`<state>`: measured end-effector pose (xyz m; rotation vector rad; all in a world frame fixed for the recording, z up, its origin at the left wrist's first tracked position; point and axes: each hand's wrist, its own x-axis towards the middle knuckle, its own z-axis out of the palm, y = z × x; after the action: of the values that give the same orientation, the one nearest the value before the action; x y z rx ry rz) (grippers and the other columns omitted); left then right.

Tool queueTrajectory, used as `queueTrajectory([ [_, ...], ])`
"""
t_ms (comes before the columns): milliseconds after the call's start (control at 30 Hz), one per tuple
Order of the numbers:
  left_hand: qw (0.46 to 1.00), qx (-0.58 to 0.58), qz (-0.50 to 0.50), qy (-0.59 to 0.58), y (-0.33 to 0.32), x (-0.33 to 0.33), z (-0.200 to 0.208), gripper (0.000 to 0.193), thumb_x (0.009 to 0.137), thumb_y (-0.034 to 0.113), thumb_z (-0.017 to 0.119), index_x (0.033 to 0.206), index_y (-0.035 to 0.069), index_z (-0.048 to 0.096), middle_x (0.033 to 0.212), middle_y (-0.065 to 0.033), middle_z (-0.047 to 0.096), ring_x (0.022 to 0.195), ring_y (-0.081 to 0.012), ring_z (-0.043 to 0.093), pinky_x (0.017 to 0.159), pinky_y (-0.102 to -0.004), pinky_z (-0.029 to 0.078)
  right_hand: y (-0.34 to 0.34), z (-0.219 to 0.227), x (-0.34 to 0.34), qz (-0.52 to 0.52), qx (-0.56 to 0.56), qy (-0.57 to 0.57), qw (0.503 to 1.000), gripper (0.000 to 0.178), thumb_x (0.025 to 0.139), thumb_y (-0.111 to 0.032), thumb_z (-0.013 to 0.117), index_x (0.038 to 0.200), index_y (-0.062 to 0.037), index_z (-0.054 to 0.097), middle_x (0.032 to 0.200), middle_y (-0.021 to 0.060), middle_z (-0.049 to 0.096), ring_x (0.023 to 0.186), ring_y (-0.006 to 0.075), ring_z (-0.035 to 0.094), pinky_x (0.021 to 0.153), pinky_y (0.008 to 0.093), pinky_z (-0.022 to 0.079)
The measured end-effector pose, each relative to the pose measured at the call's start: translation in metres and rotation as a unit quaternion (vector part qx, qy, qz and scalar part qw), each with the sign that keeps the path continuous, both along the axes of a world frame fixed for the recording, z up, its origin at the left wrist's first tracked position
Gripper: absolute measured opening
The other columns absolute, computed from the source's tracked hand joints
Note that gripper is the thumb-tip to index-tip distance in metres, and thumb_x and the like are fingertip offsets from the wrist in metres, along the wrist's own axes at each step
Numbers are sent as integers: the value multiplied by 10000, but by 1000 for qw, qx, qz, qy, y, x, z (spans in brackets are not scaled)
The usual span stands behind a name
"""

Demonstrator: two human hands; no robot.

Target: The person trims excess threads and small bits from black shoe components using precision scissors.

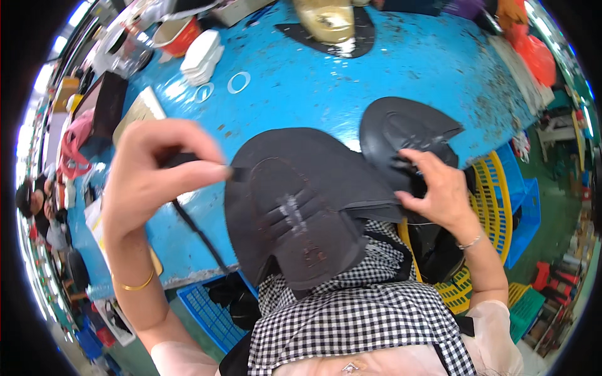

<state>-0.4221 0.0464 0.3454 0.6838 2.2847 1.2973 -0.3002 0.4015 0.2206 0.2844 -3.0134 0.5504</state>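
Note:
A stack of black, rounded sheet pieces (282, 163), which look like shoe uppers, lies at the table's near edge and overhangs my lap. Its top piece has reddish stitching, slots and whitish marks. My left hand (157, 166) is raised at the stack's left side, thumb and fingers pinching a thin black strip (197, 232) that trails down to the edge. My right hand (436, 191) is open, its fingers apart over a second black piece (389, 128). The right thumb is close to the stack's right corner; whether it touches cannot be told.
The blue table (301, 69) bears a gold-coloured form (326, 19) on a black piece at the far side. White stacked trays (202, 56), a red tub (177, 36) and two rings stand at far left. Yellow (492, 200) and blue baskets (210, 313) flank my lap.

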Motion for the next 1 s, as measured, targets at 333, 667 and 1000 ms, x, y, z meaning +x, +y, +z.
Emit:
queueTrajectory([
  [333,955,-108,-253,-111,42,-7,-46,133,777,155,749,834,37,730,739,-43,700,652,-105,624,618,-247,481,30,13,-40,-62,-236,-50,969,218,952,-81,545,1155,-39,479,771,-33,449,687,63,413,589,246,378],
  [667,955,-138,-244,-97,46,-2,-50,113,737,141,747,773,47,693,684,-76,661,620,-213,618,585,-298,468,-61,74,-52,276,-223,-140,924,177,723,-30,723,862,-72,622,785,53,664,696,182,638,554,296,479],
  [1000,959,-114,-182,185,41,12,-58,215,678,193,779,728,33,645,649,-118,620,663,-313,618,600,-375,472,-85,69,-65,448,-111,-167,871,146,764,-123,652,833,-126,524,585,10,486,580,198,595,453,335,432],
])
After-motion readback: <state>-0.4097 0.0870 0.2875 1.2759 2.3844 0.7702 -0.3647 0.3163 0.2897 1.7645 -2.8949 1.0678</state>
